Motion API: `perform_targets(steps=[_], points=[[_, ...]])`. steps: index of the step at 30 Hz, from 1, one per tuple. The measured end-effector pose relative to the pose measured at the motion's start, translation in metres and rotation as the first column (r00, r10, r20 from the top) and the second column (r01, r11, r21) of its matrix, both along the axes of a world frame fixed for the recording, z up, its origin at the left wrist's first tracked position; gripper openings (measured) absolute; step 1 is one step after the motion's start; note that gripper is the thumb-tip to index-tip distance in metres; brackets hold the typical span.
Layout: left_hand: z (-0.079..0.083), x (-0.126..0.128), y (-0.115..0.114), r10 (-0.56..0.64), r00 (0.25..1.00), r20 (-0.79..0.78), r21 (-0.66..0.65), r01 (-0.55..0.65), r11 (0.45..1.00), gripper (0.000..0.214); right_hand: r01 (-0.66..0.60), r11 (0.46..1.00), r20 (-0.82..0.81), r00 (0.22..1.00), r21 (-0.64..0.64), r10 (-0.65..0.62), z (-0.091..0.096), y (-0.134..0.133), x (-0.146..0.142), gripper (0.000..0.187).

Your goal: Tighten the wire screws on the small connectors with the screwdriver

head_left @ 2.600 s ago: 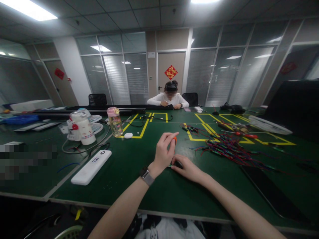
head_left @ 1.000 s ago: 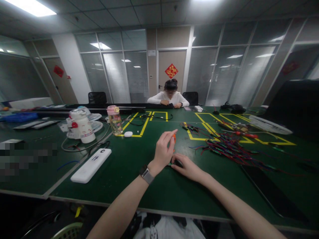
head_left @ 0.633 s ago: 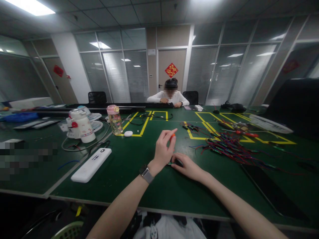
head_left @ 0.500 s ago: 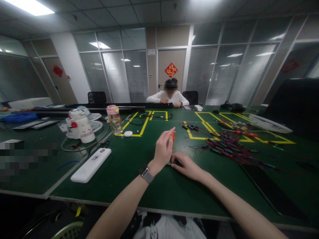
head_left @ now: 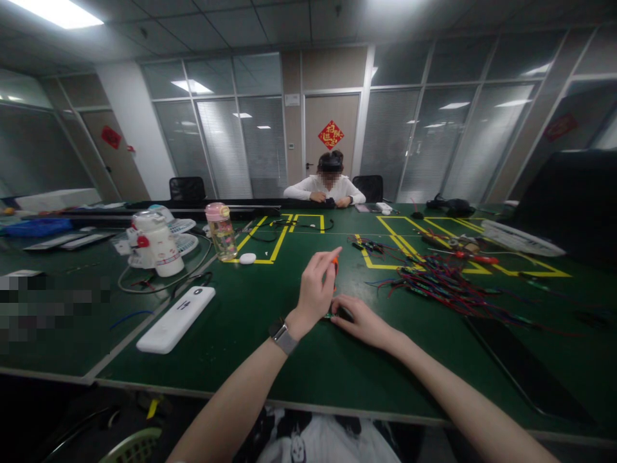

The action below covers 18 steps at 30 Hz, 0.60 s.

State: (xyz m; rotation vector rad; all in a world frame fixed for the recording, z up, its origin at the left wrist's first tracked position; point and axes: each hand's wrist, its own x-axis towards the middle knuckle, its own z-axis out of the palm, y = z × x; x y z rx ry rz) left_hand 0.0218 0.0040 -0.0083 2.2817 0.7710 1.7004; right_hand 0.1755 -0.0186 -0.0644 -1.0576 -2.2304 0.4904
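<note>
My left hand (head_left: 315, 286), with a watch on its wrist, is raised over the middle of the table and closed round an orange-handled tool (head_left: 335, 265). Most of the tool is hidden behind the fingers, so its exact kind does not show. Just below and to the right, my right hand (head_left: 359, 321) rests low on the tabletop. Its bent fingers pinch a small green piece (head_left: 328, 316), which looks like a bit of circuit board and is largely covered. The two hands are close together at this piece.
Right of my hands lies a heap of red, blue and black wires (head_left: 441, 283), with a dark flat panel (head_left: 525, 366) nearer me. At left are a white power bank (head_left: 176, 320), a pink-lided bottle (head_left: 222, 233) and a white bottle (head_left: 161, 247). A person (head_left: 330, 183) sits opposite.
Both hands hold nearly the same pose and place. The visible orange part shifts very slightly with the left fingers.
</note>
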Motion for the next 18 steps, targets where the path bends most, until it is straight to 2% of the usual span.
perform_targets(steps=[4,12,18], points=[[-0.0005,0.001,0.0015,-0.014,1.0,0.023,-0.006,0.014,1.0,0.033,-0.005,1.0,0.004,1.0,0.002,0.005,0.0014,-0.0008,0.0,0.003],[0.0007,0.0019,-0.0015,0.098,0.995,0.001,0.054,-0.098,0.994,0.023,0.003,1.0,0.017,1.0,0.012,-0.003,0.0021,-0.0011,0.0002,0.003],[0.0,0.0003,-0.0014,0.02,1.0,0.001,0.036,-0.02,0.999,0.033,-0.003,1.0,0.019,1.0,0.007,0.003,0.0011,-0.0001,0.0002,0.002]])
